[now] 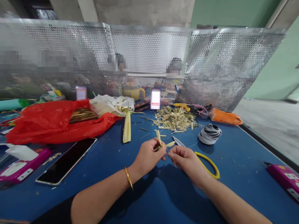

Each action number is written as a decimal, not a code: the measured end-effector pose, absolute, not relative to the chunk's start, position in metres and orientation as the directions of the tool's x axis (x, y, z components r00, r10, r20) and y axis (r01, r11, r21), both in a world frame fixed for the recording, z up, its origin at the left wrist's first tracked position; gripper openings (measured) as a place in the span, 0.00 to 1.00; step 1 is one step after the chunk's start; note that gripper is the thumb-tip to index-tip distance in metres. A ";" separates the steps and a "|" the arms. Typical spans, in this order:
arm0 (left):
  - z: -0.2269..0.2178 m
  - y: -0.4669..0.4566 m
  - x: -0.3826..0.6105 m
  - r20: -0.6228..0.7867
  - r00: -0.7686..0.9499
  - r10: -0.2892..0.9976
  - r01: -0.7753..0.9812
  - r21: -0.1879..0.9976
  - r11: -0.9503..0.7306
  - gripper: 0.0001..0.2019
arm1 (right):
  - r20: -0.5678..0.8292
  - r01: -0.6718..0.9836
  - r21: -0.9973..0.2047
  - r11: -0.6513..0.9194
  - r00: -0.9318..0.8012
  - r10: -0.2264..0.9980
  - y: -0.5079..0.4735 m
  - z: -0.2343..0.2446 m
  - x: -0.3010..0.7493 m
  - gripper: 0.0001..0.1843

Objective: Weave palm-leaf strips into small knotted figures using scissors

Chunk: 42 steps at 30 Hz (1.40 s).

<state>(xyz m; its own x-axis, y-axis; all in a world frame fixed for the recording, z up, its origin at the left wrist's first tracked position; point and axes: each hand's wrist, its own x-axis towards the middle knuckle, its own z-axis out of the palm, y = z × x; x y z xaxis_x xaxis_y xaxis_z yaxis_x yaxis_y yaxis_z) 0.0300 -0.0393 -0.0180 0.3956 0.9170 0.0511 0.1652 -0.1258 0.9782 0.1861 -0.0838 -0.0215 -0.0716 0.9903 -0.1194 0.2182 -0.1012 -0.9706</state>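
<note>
My left hand (148,155), with a gold bangle on the wrist, is closed round a small piece of pale yellow leaf strips (159,137), their ends sticking out past the fingers. Close beside it, my right hand (185,161) pinches a thin thread that reaches the leaf piece. Partly under my right hand lie scissors with a yellow handle (213,166) and bare blades. A spool of white thread (209,135) stands beyond it to the right, a loose strand trailing toward my hands. Ahead of my left hand, a long pale leaf (127,127) lies on the blue table.
A heap of leaf scraps (175,119) lies ahead. Leftward are a red plastic bag (49,121), a white bag (109,104), a phone (67,161) and a magenta device (25,168). An orange packet (225,116) sits right. A perforated metal screen (149,46) closes the back.
</note>
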 end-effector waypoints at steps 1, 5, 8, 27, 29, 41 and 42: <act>-0.019 -0.039 0.030 0.048 0.381 0.923 0.206 0.969 -0.135 0.06 | -0.008 0.335 -0.942 0.013 -0.062 0.998 -0.085 -0.022 0.186 0.12; -0.026 -0.039 0.030 0.002 0.412 0.911 0.304 0.943 -0.139 0.04 | 0.366 0.721 -0.548 0.424 -0.249 0.897 -0.091 -0.019 0.191 0.10; -0.028 -0.042 0.029 -0.056 0.500 0.864 0.304 0.946 -0.115 0.03 | 0.399 0.760 -0.403 0.510 -0.356 0.845 -0.091 -0.013 0.199 0.11; -0.020 -0.037 0.031 0.065 0.389 0.919 0.124 0.985 -0.122 0.05 | -0.093 0.213 -0.974 -0.080 -0.055 0.994 -0.081 -0.023 0.187 0.13; -0.024 -0.036 0.030 0.054 0.374 0.926 0.197 0.971 -0.137 0.04 | 0.125 0.452 -0.882 0.131 -0.044 0.991 -0.085 -0.024 0.187 0.12; -0.013 -0.043 0.026 -0.130 0.746 0.654 0.061 0.990 0.127 0.06 | 0.039 0.414 -0.901 0.129 -0.218 0.975 -0.076 -0.009 0.208 0.11; -0.012 -0.043 0.026 -0.111 0.737 0.667 0.014 0.989 0.149 0.07 | -0.039 0.318 -0.948 0.031 -0.210 0.977 -0.075 -0.010 0.207 0.11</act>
